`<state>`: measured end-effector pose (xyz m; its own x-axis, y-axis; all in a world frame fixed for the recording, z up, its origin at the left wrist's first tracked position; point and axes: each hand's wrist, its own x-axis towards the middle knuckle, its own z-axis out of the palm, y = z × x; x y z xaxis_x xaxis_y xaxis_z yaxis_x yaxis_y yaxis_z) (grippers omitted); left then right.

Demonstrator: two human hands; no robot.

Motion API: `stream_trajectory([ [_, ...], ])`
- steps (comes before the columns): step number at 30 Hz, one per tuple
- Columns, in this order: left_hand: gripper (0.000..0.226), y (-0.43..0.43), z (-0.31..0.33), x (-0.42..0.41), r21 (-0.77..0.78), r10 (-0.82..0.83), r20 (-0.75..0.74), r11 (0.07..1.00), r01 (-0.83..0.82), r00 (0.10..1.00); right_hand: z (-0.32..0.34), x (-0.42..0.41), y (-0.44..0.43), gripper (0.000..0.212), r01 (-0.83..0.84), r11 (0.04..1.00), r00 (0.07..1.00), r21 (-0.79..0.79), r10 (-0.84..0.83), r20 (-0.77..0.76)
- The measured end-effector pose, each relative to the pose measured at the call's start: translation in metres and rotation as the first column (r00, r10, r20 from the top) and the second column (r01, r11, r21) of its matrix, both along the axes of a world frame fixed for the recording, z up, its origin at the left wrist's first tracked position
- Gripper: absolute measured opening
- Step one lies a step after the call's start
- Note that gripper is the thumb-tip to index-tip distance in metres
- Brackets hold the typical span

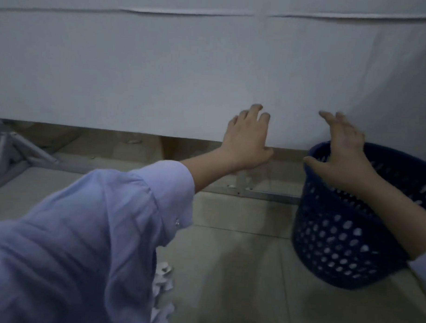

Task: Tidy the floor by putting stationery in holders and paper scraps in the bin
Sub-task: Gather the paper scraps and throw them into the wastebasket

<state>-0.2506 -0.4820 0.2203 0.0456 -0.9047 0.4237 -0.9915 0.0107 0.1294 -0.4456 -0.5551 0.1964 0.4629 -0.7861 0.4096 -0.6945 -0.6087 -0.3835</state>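
Observation:
A dark blue perforated bin (337,240) stands tilted on the tiled floor at the right. My right hand (340,151) hovers over its near rim with fingers spread and nothing in it. My left hand (246,138) reaches forward in a light blue sleeve, fingers loosely bent against the lower edge of a white cloth (162,75); it holds nothing. White paper scraps (163,285) lie on the floor beside my left sleeve, partly hidden by it.
The white cloth hangs across the whole background, ending just above the floor. Metal frame legs (21,149) and a floor rail (261,193) show beneath it. Beige floor tiles (239,271) lie between sleeve and bin.

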Motion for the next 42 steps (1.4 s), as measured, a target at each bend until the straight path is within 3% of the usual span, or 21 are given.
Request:
stream_trajectory([
  [4, 0.075, 0.046, -0.012, 0.076, 0.064, 0.155, -0.151, 0.987, -0.147, 0.976, -0.014, 0.069, 0.039, 0.091, -0.092, 0.994, 0.996, 0.064, 0.093, -0.003],
  [9, 0.075, 0.128, -0.06, 0.175, 0.197, 0.346, -0.31, 0.935, -0.296, 0.886, -0.048, 0.159, 0.086, 0.097, -0.304, 0.931, 0.938, 0.203, 0.33, -0.109],
  [13, 0.081, 0.204, -0.111, 0.221, 0.373, 0.504, -0.366, 0.85, -0.373, 0.782, -0.086, 0.219, 0.114, 0.106, -0.417, 0.866, 0.817, 0.275, 0.49, -0.303],
  [16, 0.092, 0.258, -0.152, 0.239, 0.522, 0.592, -0.392, 0.773, -0.36, 0.704, -0.111, 0.249, 0.137, 0.11, -0.445, 0.805, 0.728, 0.393, 0.581, -0.365],
  [23, 0.128, 0.352, -0.226, 0.239, 0.785, 0.767, -0.324, 0.544, -0.295, 0.553, -0.171, 0.261, 0.171, 0.136, -0.364, 0.693, 0.58, 0.623, 0.691, -0.43],
  [27, 0.14, 0.391, -0.255, 0.225, 0.84, 0.837, -0.241, 0.433, -0.326, 0.492, -0.203, 0.251, 0.182, 0.151, -0.266, 0.641, 0.516, 0.72, 0.725, -0.455],
  [31, 0.15, 0.43, -0.279, 0.211, 0.869, 0.923, -0.184, 0.313, -0.383, 0.337, -0.232, 0.247, 0.193, 0.158, -0.277, 0.632, 0.514, 0.723, 0.734, -0.444],
  [34, 0.155, 0.447, -0.289, 0.199, 0.874, 0.957, -0.127, 0.232, -0.428, 0.26, -0.247, 0.248, 0.197, 0.159, -0.288, 0.632, 0.46, 0.719, 0.75, -0.475],
  [38, 0.152, 0.452, -0.303, 0.187, 0.848, 0.96, -0.181, 0.262, -0.461, 0.211, -0.26, 0.249, 0.206, 0.161, -0.313, 0.599, 0.345, 0.737, 0.795, -0.499],
  [42, 0.143, 0.438, -0.311, 0.18, 0.792, 0.936, -0.272, 0.349, -0.501, 0.222, -0.265, 0.258, 0.211, 0.166, -0.361, 0.59, 0.325, 0.723, 0.806, -0.495],
])
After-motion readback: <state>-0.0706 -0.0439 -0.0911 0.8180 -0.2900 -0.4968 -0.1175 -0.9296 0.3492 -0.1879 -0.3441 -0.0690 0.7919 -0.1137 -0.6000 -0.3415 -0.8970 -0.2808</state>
